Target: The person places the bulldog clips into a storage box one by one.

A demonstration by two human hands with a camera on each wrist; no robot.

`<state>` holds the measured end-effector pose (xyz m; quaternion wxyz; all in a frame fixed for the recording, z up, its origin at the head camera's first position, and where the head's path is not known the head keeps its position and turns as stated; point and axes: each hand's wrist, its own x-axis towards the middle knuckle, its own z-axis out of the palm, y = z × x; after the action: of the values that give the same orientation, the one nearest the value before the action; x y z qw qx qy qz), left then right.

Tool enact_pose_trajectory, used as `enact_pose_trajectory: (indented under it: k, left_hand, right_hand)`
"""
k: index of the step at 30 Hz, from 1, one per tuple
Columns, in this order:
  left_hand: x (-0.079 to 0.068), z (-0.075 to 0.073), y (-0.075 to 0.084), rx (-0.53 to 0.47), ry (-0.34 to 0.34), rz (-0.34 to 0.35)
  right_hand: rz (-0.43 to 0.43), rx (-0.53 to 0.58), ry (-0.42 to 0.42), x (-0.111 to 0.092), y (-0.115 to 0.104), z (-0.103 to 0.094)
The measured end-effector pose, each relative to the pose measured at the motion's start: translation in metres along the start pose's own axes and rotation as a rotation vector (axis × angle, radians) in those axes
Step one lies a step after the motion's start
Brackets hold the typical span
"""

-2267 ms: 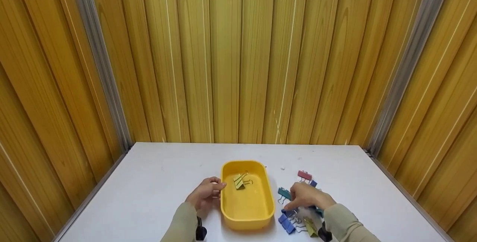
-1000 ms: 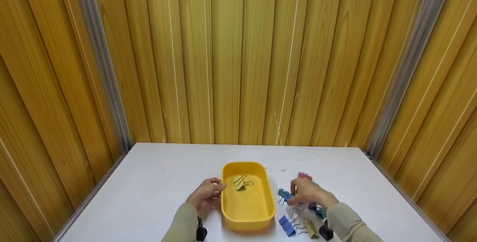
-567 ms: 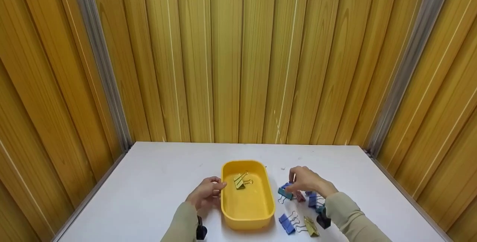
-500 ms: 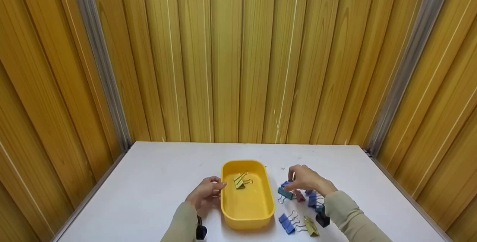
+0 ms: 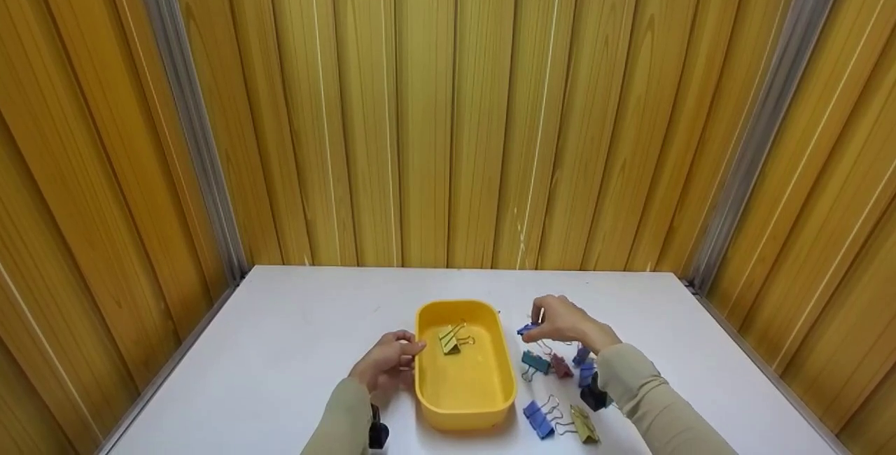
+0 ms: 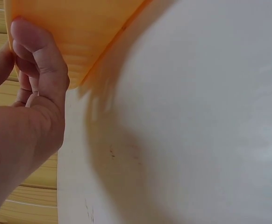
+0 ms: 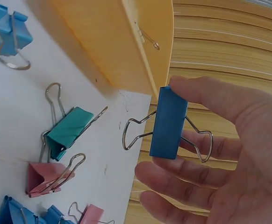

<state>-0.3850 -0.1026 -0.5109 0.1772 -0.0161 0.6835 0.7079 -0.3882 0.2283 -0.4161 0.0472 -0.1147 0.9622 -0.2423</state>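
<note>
A yellow plastic bin [image 5: 465, 420] stands on the white table with a yellow-green binder clip [image 5: 450, 341] inside. My left hand [image 5: 388, 358] grips the bin's left rim; in the left wrist view its fingers [image 6: 49, 70] lie against the wall. Right of the bin, my right hand [image 5: 567, 320] pinches a blue binder clip [image 7: 168, 123] by its ends between thumb and fingertips, raised above the table. Both wire handles stick out sideways. Below this hand lie a teal binder clip [image 5: 535, 362], a red one [image 5: 561, 365] and several blue ones.
Nearer the front, a blue binder clip [image 5: 539, 420] and a yellow-green clip [image 5: 584, 424] lie right of the bin. In the right wrist view a pink clip [image 7: 92, 214] shows at the bottom. Wood-patterned panels [image 5: 448, 112] enclose the table's back and sides.
My right hand has picked the blue binder clip out of the pile and moved it up and away toward the back, near the bin. The red clip now lies beside the teal one. The left hand stays put.
</note>
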Motion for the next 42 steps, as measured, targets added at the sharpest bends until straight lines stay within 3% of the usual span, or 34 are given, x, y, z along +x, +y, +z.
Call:
enact_pose_trajectory:
  k: [7,20,32,42]
  left_hand:
    - [0.001,-0.001,-0.001,-0.004,0.018,-0.004]
    - [0.003,0.001,0.0,0.0,0.08,-0.058]
    - [0.0,0.003,0.0,-0.044,0.072,-0.05]
    - [0.003,0.001,0.0,-0.015,0.011,-0.022]
  right_hand:
    - [-0.052,0.001,0.008,0.008,-0.013,0.0]
    - [-0.068,-0.001,0.019,0.025,-0.039,0.013]
    - [-0.124,-0.012,0.062,0.037,-0.051,0.025]
    - [-0.166,-0.018,0.089,0.041,-0.06,0.038]
